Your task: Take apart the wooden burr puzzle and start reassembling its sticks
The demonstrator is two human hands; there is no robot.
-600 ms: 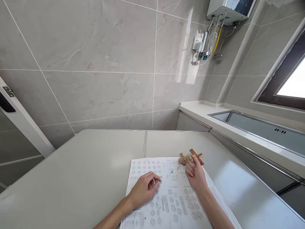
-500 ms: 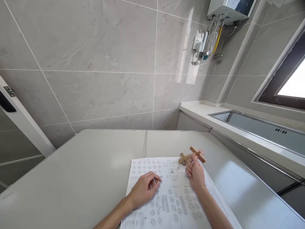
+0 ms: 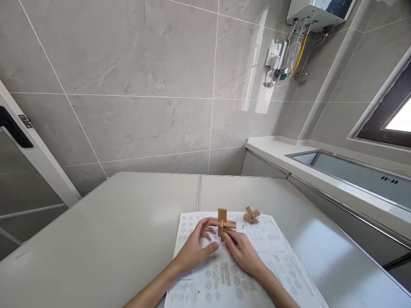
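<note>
A cross-shaped wooden puzzle piece [image 3: 222, 223] stands above the printed sheet, one bar upright and another sideways. My right hand [image 3: 242, 251] pinches it by its lower part, with fingers closed around the wood. My left hand [image 3: 194, 247] is at its left end, the fingertips touching or very near the sideways bar. Its thumb stands apart from the curled fingers, so the hand is open. A second wooden puzzle piece [image 3: 251, 215], with a small round mark, lies on the far right of the sheet. Under both hands is the white paper [image 3: 279, 265], printed with rows of small diagrams.
A pale table [image 3: 128, 231] with a seam bears the paper. Beyond it rises a grey tiled wall [image 3: 138, 107]. To the right runs a counter [image 3: 269, 147] with a sink [image 3: 356, 175]. A door [image 3: 41, 158] is at the left, and a water heater [image 3: 317, 15] hangs at upper right.
My right hand has carried the cross-shaped puzzle piece left and down to my left hand, which has moved up and opened. The second piece stays on the paper. The view has shifted slightly.
</note>
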